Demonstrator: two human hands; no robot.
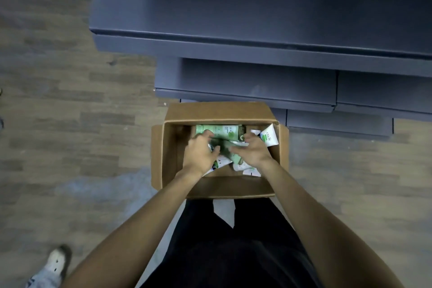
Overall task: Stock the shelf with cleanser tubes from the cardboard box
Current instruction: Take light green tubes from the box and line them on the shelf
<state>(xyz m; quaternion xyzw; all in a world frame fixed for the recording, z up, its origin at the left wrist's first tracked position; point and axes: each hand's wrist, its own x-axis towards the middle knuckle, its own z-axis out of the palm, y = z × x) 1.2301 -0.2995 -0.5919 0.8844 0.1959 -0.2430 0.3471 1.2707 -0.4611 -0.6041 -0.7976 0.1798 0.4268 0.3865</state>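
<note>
An open cardboard box stands on the floor in front of me, against the foot of a dark grey shelf unit. Inside lie several cleanser tubes, green and white, in a loose heap. Both my hands are down in the box. My left hand has its fingers curled over the green tubes at the middle left. My right hand reaches across the heap with fingers bent around a green tube. The tubes under my hands are blurred and partly hidden.
The shelf's tiers step out above the box and carry nothing visible. Wood-pattern flooring spreads to the left and right. Another person's shoe shows at the bottom left.
</note>
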